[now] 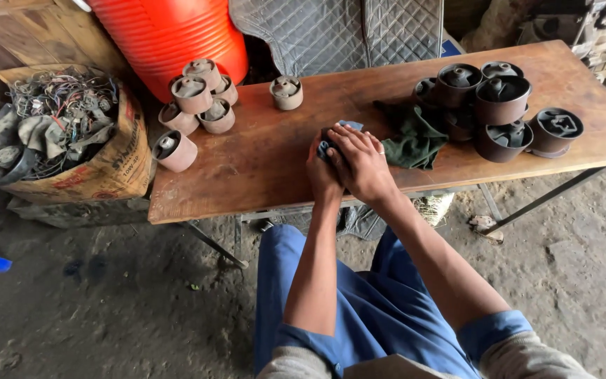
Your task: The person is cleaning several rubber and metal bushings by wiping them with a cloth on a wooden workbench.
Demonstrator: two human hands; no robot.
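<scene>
Both hands, left point(322, 170) and right point(360, 163), clenched around dark bushing point(331, 135) in blue cloth point(348, 126), pressed onto bench point(247, 161) for steadiness, beside green rag point(415, 137).

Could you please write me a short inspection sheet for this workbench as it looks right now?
Surface: wooden table, worn and stained, on thin metal legs.
Job's things: a dark part wrapped in a blue cloth, mostly hidden under both hands.
Clutter: light bushings grouped at the left end, one apart; dark bushings stacked at the right end; green rag beside the hands.
Grippers: left hand and right hand close together on the cloth.
Cables: tangled wires in a cardboard box left of the table.
Surroundings: orange barrel, quilted mat, dirt floor.
</scene>
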